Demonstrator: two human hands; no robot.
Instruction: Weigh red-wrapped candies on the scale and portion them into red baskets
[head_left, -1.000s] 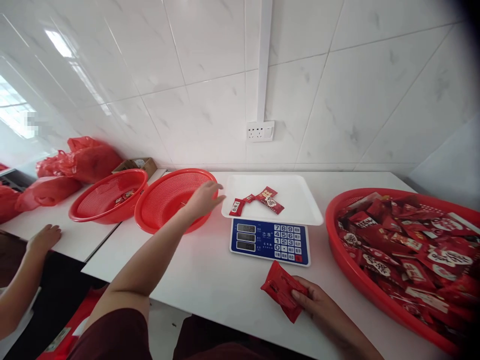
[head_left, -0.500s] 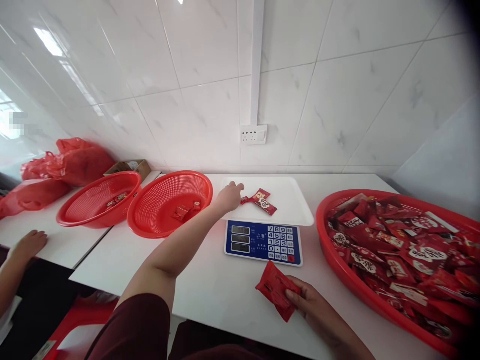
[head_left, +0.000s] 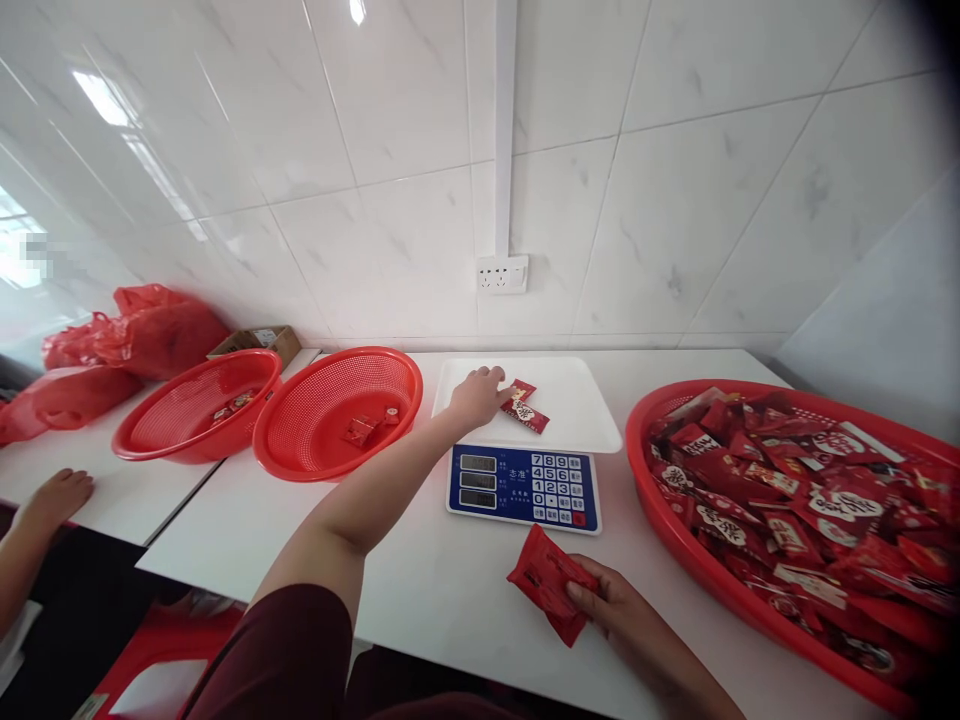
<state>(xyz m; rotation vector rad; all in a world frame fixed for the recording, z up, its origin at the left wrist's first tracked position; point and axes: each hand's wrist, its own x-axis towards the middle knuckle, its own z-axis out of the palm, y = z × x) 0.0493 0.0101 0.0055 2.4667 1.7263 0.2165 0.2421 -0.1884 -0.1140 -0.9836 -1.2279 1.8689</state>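
My left hand (head_left: 480, 397) is over the white scale tray (head_left: 574, 400), its fingers curled at the left end of some small red packets (head_left: 529, 412); what its fingertips hold, if anything, is hidden. Below the tray is the blue keypad panel (head_left: 523, 487) of the scale, with three small displays. In front of the panel, my right hand (head_left: 607, 598) is closed on a larger red packet (head_left: 549, 582), held above the white table.
A big red basket (head_left: 643, 450) full of red packets stands at the right. Two red baskets (head_left: 300, 468) (head_left: 161, 452) with a few packets are at the left, with red bags (head_left: 161, 335) and a cardboard box (head_left: 281, 343) behind. Another person's hand (head_left: 64, 497) rests at far left.
My left hand has moved right across the tray to the small packets, and now covers the leftmost one. My right hand still holds the larger red packet.
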